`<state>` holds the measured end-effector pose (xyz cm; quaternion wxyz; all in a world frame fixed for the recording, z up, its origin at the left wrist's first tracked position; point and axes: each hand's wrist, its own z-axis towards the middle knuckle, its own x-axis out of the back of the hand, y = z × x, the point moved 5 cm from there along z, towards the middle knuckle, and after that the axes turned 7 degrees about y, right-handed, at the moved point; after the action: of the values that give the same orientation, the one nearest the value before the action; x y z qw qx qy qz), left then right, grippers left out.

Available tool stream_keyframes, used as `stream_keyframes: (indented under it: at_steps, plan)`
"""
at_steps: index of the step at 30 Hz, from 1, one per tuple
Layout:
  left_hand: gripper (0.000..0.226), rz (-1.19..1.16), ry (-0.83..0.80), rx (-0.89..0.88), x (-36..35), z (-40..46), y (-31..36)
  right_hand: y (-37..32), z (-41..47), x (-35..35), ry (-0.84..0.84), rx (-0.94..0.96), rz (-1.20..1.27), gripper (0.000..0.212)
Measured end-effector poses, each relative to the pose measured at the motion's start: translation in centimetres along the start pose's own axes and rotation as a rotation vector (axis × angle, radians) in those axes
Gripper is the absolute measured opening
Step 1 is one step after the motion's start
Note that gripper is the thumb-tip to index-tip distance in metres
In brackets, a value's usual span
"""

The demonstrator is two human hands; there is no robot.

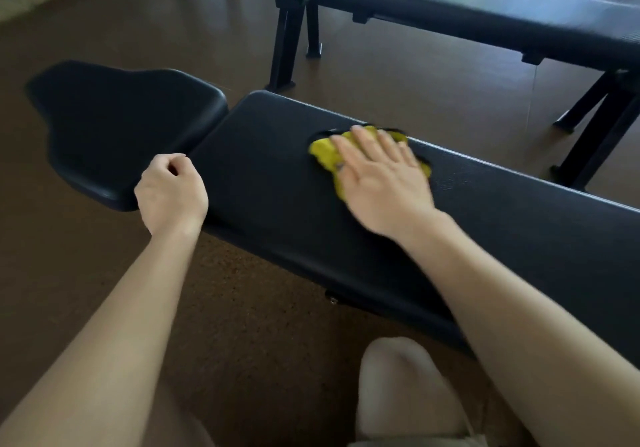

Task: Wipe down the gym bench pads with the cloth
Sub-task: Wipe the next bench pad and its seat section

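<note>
Two black benches on a brown floor (pixel 104 48): second bench (pixel 467 6) standing well behind, untouched as far as visible. Nearer, long back pad (pixel 277 176) running left to right, with separate seat pad (pixel 114 124) just beside its left end. Right hand (pixel 377 176) spread flat, fingers straight, pressing yellow cloth (pixel 327 155) onto back pad near its far edge, about midway along. Left hand (pixel 171 192) loosely curled, holding nothing, resting by the gap between both pads. No wet streaks or marks to tell cleaned areas apart; judged mid-wipe, with seat pad and second bench likely still to do.
</note>
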<state>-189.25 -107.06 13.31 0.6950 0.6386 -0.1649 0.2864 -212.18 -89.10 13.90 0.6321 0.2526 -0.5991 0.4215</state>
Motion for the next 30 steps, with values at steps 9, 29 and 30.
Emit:
stream_keyframes:
  at_steps: [9,29,30]
  plan:
    - [0.037,0.017,0.002,-0.001,0.0,0.4,0.0,-0.2,-4.8,1.4,-0.020,-0.292,-0.007,0.058]
    - [0.038,0.009,-0.267,-0.160,1.3,1.5,-0.3,-17.0,-2.0,-1.3,-0.083,0.179,-0.011,0.055]
    - [0.039,0.000,-0.339,-0.189,1.7,2.0,-0.5,-17.4,-0.8,-1.5,-0.087,0.182,-0.019,0.055]
